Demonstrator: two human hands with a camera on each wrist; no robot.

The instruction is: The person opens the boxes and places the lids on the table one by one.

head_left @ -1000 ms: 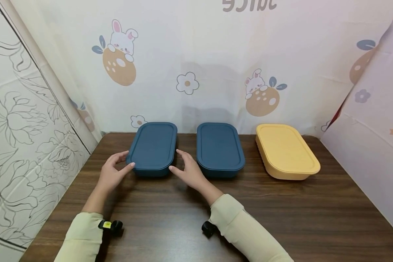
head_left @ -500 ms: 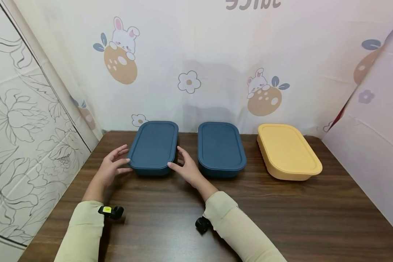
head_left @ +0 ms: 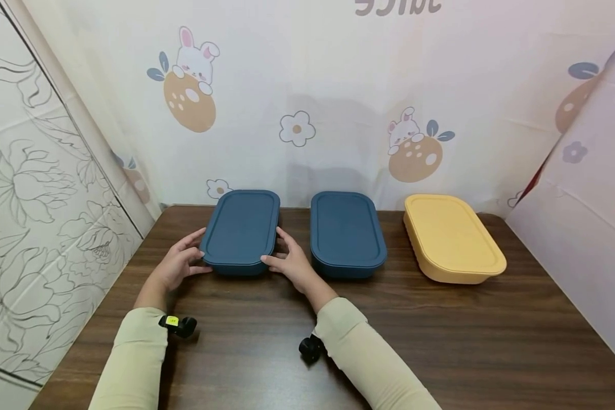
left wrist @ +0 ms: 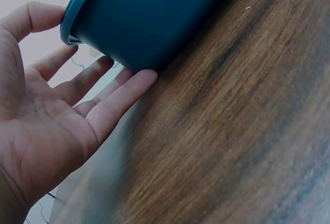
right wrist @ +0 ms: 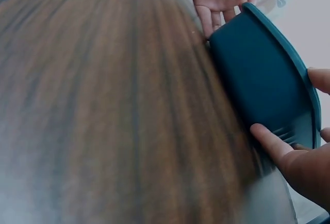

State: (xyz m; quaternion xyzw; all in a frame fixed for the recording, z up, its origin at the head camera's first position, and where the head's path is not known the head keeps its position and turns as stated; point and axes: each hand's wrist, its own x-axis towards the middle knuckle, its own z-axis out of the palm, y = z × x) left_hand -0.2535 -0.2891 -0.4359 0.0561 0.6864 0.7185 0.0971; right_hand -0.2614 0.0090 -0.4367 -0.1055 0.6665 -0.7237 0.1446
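The leftmost dark blue lidded food container [head_left: 242, 228] lies flat on the wooden table near the back wall. My left hand [head_left: 176, 265] holds its near left corner; in the left wrist view the thumb [left wrist: 44, 17] meets the lid rim and the little finger [left wrist: 129, 92] reaches the base. On the opposite side, my right hand [head_left: 296, 265] grips the near right corner, thumb at the lid edge. Seen from the right wrist, one right finger [right wrist: 268, 139] touches the lower wall, close to the tabletop. Some fingers of both hands are hidden behind the container.
A second dark blue container [head_left: 345, 230] stands just right of my right hand. Further right is a yellow lidded container [head_left: 451, 236], set slightly askew. The brown table [head_left: 441, 353] ends at a curtained back wall [head_left: 338, 125], with fabric panels on both sides.
Both hands have drawn in around the leftmost blue container. My left fingers have shifted from spread beside it to along its wall and base. The containers keep their places.
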